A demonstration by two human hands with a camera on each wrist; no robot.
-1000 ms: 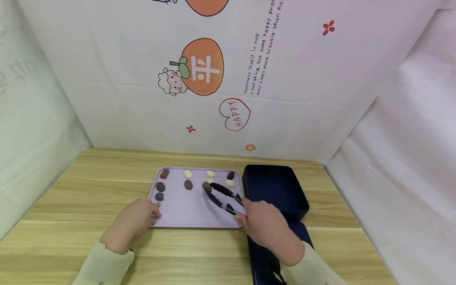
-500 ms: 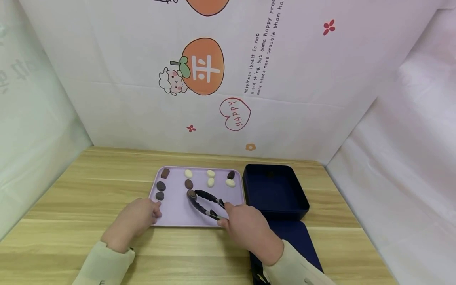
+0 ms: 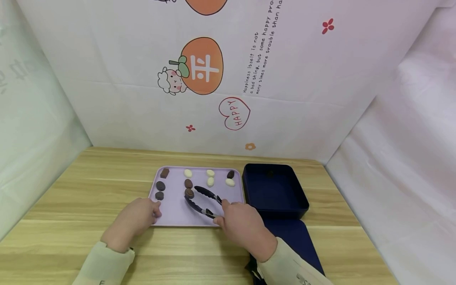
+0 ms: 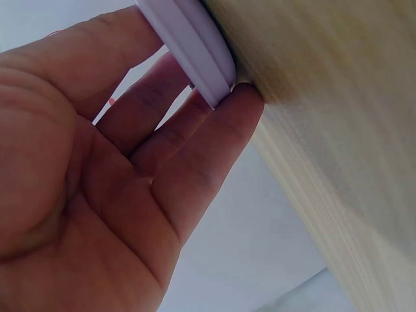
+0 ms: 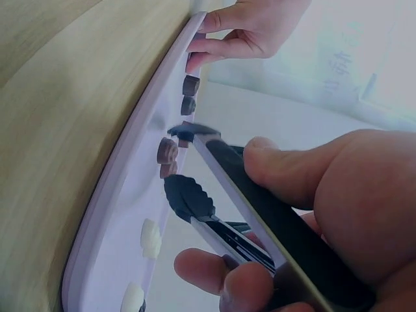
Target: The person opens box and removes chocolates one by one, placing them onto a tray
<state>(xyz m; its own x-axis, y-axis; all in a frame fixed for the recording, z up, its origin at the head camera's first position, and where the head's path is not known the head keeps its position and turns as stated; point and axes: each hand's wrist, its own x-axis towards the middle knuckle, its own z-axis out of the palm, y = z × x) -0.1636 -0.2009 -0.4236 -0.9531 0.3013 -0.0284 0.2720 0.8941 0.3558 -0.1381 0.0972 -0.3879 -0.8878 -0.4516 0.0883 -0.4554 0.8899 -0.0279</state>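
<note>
My right hand grips black-tipped tongs over the lilac tray. Their tips stand apart, one beside a round brown chocolate lying on the tray. Just behind it lies an oval brown chocolate. In the right wrist view the spread tongs show scalloped tips near the brown chocolate. At the tray's front left corner my left hand holds the rim; the left wrist view has the tray edge between thumb and fingers.
Left on the tray are a square chocolate and dark ones. White chocolates and a dark one sit towards the back and right. A navy box stands right of the tray, a flat navy piece before it.
The tongs have carried the round chocolate left from near the white ones and set it in front of the oval brown one. Their tips have parted. My left hand has stayed put.
</note>
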